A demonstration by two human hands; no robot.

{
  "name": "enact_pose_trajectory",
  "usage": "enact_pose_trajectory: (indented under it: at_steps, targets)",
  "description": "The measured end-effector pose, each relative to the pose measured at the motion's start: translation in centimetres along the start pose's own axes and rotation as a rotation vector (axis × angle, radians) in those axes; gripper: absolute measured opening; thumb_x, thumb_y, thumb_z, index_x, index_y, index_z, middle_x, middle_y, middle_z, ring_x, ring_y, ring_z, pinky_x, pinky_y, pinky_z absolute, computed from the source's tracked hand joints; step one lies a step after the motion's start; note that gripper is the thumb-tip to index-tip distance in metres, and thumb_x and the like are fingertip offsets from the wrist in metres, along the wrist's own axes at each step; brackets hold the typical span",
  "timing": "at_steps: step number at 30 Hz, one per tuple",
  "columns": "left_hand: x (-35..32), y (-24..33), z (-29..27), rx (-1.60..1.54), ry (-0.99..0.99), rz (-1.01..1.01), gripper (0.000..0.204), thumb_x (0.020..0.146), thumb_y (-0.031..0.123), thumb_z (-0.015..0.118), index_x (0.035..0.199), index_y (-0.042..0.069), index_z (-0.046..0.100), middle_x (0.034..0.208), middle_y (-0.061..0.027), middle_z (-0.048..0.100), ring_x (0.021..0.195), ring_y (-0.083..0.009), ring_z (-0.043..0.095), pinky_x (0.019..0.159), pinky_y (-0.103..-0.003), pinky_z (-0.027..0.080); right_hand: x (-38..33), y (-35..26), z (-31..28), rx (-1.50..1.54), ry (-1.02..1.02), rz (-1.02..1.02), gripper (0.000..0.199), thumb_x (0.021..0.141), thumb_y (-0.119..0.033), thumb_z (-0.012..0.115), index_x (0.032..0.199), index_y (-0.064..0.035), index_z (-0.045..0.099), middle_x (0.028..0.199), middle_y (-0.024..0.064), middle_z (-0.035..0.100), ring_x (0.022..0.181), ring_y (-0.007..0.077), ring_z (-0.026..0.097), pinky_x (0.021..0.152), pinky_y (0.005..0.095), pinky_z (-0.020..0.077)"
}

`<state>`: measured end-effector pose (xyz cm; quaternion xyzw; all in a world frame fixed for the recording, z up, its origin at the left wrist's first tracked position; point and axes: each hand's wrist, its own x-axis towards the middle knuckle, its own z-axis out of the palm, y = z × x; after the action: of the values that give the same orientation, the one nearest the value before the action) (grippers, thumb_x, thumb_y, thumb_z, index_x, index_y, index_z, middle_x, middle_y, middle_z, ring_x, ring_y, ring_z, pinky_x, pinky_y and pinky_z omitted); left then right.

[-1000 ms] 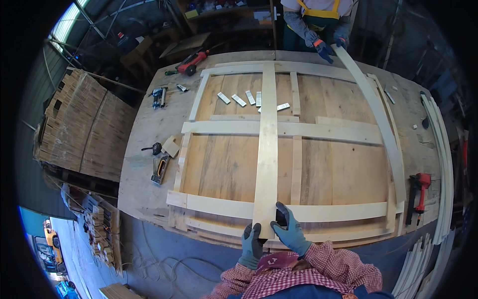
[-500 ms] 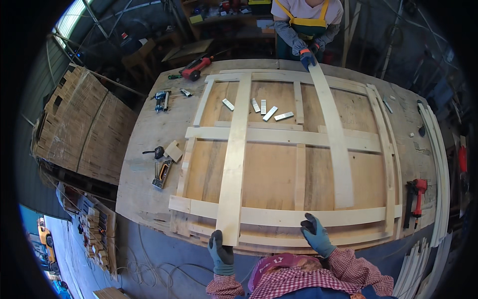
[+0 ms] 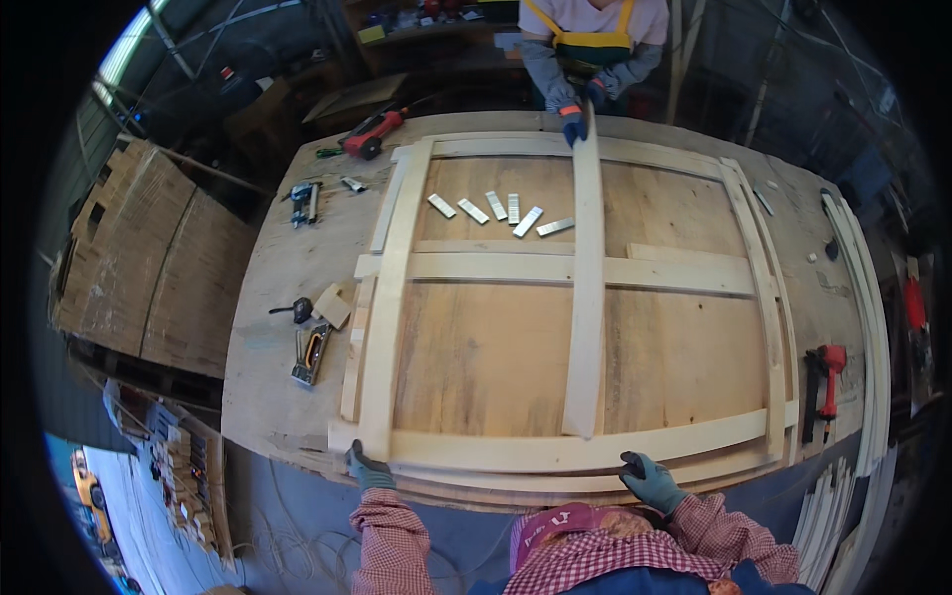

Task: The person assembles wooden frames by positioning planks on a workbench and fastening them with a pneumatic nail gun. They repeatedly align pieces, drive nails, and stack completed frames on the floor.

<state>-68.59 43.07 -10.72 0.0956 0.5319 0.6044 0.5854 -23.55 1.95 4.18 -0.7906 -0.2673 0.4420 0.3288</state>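
Note:
My left hand (image 3: 370, 468), in a grey-green glove, is closed on the near end of a long pale wooden slat (image 3: 397, 248). That slat lies along the left side of a wooden frame (image 3: 526, 454) on the table. My right hand (image 3: 654, 482), gloved alike, is at the frame's near rail, fingers apart and fingertips at its edge. Another slat (image 3: 587, 297) runs front to back over the frame's middle, its near end by the near rail. Across the table a co-worker's gloved hand (image 3: 573, 124) holds its far end.
Several staple strips (image 3: 513, 208) lie inside the frame. On the table's left are a blue nail gun (image 3: 304, 203), a tape measure (image 3: 302, 310) and a hand stapler (image 3: 310, 355). Red nail guns lie at far left (image 3: 372, 137) and right (image 3: 828, 382). Stacked wood (image 3: 149, 258) stands left.
My left hand has moved the left slat leftward onto the frame's side. The co-worker's slat has shifted left to the middle. My right hand has lowered slightly to the near rail.

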Motion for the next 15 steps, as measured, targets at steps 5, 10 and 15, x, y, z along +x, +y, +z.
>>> enact_pose_trajectory:
  at_steps: [5, 10, 15]
  targets:
    - [-0.9, 0.6, 3.1, 0.162, 0.025, 0.085, 0.042, 0.074, 0.016, 0.065, 0.114, 0.017, 0.052, 0.108, -0.0061, 0.06, 0.094, -0.0253, 0.06, 0.079, -0.043, 0.051, -1.6, 3.2, -1.9, 0.024, 0.059, 0.055, 0.049, 0.085, -0.027, 0.066, 0.127, -0.0067, 0.052, 0.104, 0.0155, 0.068, 0.095, 0.0262, 0.067, 0.083, 0.0358, 0.0515]
    - [-1.6, 0.3, 2.3, 0.372, -0.033, 0.189, 0.079, 0.078, -0.001, 0.053, 0.149, 0.015, 0.024, 0.139, -0.0156, 0.04, 0.115, -0.0306, 0.05, 0.1, -0.047, 0.04, -2.8, 1.6, -4.7, -0.199, 0.069, 0.113, 0.048, 0.086, -0.035, 0.061, 0.125, -0.0081, 0.055, 0.104, 0.0144, 0.068, 0.097, 0.0297, 0.066, 0.085, 0.0386, 0.0509]
    - [-9.1, -1.0, 5.7, 0.959, -0.031, 0.458, 0.074, 0.085, -0.01, 0.049, 0.15, 0.011, 0.023, 0.152, -0.0142, 0.026, 0.13, -0.0275, 0.037, 0.111, -0.039, 0.029, -4.5, 8.0, -6.4, -0.22, 0.212, 0.14, 0.052, 0.085, -0.034, 0.062, 0.129, -0.0092, 0.049, 0.101, 0.0155, 0.067, 0.097, 0.0311, 0.064, 0.087, 0.0405, 0.0499]
